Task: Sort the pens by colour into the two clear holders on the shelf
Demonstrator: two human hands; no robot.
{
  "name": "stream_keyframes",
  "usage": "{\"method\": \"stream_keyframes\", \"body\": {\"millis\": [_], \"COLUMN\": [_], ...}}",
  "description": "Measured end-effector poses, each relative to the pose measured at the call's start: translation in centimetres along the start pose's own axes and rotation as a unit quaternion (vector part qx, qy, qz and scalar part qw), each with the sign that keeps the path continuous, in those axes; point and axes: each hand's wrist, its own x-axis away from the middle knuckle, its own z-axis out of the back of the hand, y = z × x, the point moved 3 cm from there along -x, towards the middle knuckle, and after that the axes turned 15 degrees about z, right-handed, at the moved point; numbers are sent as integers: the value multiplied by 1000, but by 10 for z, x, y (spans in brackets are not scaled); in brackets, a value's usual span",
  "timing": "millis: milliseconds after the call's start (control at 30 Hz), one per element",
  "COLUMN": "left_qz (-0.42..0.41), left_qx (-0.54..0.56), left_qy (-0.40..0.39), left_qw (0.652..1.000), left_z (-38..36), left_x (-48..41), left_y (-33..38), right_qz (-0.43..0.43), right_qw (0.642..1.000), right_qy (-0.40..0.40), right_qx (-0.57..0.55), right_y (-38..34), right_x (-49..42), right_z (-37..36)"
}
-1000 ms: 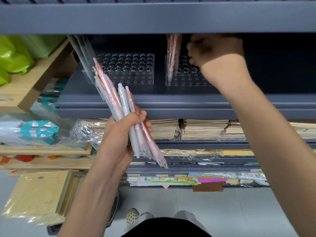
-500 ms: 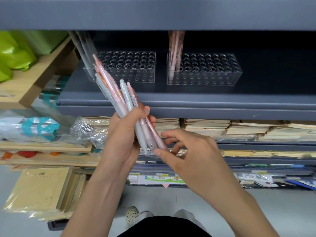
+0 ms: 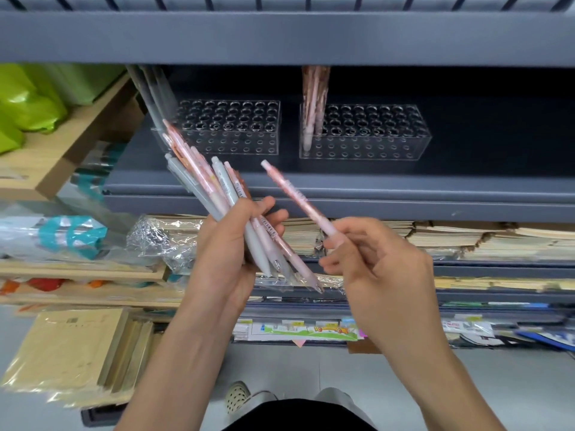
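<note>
My right hand (image 3: pixel 381 269) is pinching a single pink pen (image 3: pixel 297 199) by its grip end, thumb and fingertips curled round it. The clicker end points up and left, toward the shelf. The pen hangs in the air in front of the grey shelf's (image 3: pixel 357 189) near edge, roughly between the two holders and touching neither.

Just left of it, my left hand (image 3: pixel 224 253) is wrapped around the bundle of pens (image 3: pixel 214 191), a mix of pink and pale grey-blue ones, fanned out with clickers up-left and tips down-right. Some clear wrapper (image 3: pixel 280 279) sits around the tips (can't tell if it's a sleeve or just loose film).

Farther back on the shelf are the two clear holders, side by side, each with a grid of round holes. The left holder (image 3: pixel 236 132) has a few greyish pens (image 3: pixel 152 94) leaning in its left end, partly hidden behind my bundle. The right holder (image 3: pixel 373 135) has a small clump of pink pens (image 3: pixel 314 98) standing in its left end, tops cut off by the shelf above.

Below that shelf are stacks of notebooks (image 3: pixel 466 237), with crinkly plastic wrap (image 3: pixel 161 241) to the left of my left hand. Far left there's a wooden shelf (image 3: pixel 53 154) with green bags (image 3: pixel 28 101) on it, and down on the near left a pile of yellowish pads (image 3: pixel 62 346). One spotted shoe (image 3: pixel 236 396) pokes out at the bottom.
</note>
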Motion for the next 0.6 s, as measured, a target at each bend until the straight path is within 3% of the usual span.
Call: {"method": "stream_keyframes", "body": {"millis": [100, 200, 333, 600], "left_qz": [-2, -1, -3, -11], "left_qx": [6, 10, 11, 8], "left_qy": [6, 4, 7, 9], "left_qw": [1000, 1000, 1000, 1000], "left_z": [3, 5, 5, 8], "left_x": [2, 4, 6, 8], "left_y": [4, 7, 8, 9], "right_qz": [-75, -120, -96, -14], "right_qw": [970, 932, 956, 991], "right_qy": [60, 67, 47, 113], "right_qx": [-222, -334, -275, -66], "right_y": [2, 8, 12, 22], "right_x": [-10, -25, -55, -136], "right_z": [10, 17, 26, 24]}}
